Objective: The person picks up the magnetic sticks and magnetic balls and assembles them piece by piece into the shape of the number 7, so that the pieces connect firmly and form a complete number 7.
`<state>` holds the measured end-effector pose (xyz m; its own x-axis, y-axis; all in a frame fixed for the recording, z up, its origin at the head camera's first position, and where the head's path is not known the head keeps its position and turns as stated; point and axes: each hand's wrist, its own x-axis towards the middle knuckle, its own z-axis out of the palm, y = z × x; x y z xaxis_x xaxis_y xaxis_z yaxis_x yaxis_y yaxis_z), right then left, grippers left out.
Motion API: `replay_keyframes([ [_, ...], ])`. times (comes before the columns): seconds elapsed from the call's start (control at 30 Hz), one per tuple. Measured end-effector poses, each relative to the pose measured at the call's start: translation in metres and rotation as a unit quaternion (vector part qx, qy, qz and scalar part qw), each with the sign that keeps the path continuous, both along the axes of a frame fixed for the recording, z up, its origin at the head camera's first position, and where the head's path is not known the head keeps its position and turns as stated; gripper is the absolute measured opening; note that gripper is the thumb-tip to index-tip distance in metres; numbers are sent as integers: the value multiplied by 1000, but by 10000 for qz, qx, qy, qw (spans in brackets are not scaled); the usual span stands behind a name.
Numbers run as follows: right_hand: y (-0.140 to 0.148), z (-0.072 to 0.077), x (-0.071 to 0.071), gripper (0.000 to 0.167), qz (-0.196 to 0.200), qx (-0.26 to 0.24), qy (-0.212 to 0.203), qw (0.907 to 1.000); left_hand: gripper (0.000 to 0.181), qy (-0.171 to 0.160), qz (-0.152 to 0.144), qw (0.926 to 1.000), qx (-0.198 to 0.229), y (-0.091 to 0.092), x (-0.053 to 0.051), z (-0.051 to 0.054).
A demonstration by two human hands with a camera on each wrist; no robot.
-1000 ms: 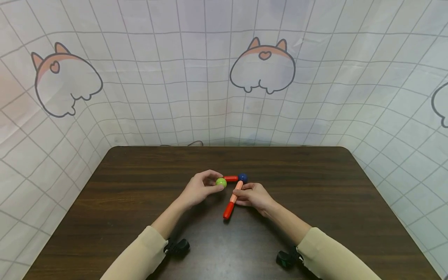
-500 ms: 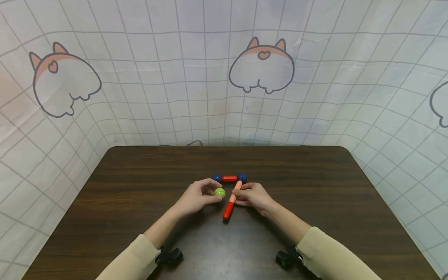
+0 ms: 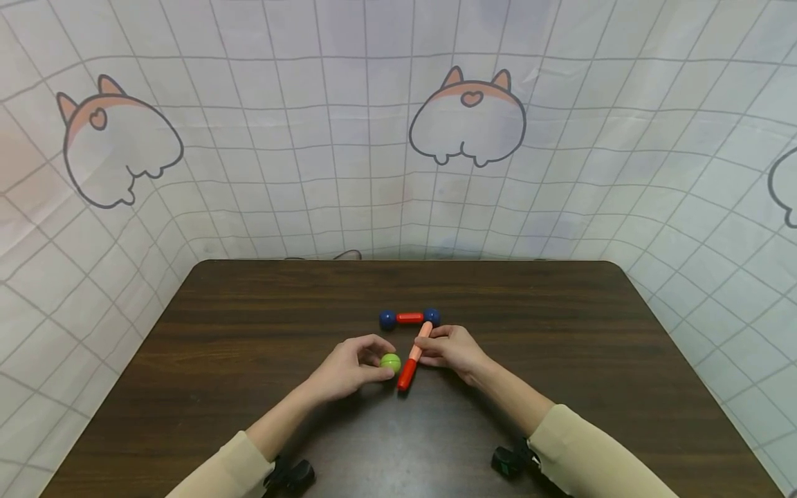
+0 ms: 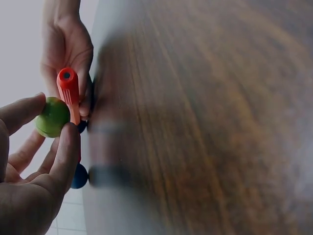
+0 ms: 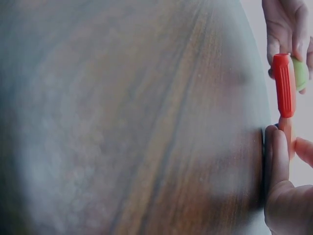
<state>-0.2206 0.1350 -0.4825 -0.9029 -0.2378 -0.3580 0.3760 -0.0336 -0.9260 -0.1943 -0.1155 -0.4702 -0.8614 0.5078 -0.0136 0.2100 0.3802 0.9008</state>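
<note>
My left hand (image 3: 349,368) pinches a light green ball (image 3: 390,363) between thumb and fingers, just left of a long two-coloured rod. That rod has a salmon part (image 3: 422,339) and a red part (image 3: 407,375) joined end to end. My right hand (image 3: 457,351) holds it by the salmon part. Its red end, with a small dark spot in the tip (image 4: 67,75), points toward me. The far end meets or nearly meets a blue ball (image 3: 432,316). A short red rod (image 3: 409,317) lies between this ball and a second blue ball (image 3: 387,319).
Everything is on a dark wood-grain table (image 3: 261,297). A white gridded cloth (image 3: 299,173) with cartoon prints hangs behind it and at both sides. A thin dark cable (image 3: 347,254) shows at the table's back edge.
My left hand has drawn the green ball toward me, from beside the left blue ball to beside the red rod end, uncovering that blue ball. The right hand has stayed put.
</note>
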Motion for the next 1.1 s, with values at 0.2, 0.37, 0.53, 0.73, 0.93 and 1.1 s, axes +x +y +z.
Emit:
replay_keyframes([
  [0.2,0,2,0,43,20,11,55,10000,32,-68,-34,10000,2,-1,6,2],
  [0.37,1,3,1,43,-58,29,76,10000,33,-101,-156,9998,21,-3,12,2],
  [0.53,0,3,1,45,-62,102,55,9999,34,-169,-280,9995,28,-6,20,3],
  [0.73,0,4,1,46,-45,105,59,9999,30,-337,-370,9987,-13,-8,28,5],
  [0.93,-1,3,2,44,-45,66,67,9999,28,-436,-493,9977,151,-6,35,6],
  [1.1,-1,3,1,42,-59,77,35,9999,27,-410,-558,9974,201,-2,37,6],
])
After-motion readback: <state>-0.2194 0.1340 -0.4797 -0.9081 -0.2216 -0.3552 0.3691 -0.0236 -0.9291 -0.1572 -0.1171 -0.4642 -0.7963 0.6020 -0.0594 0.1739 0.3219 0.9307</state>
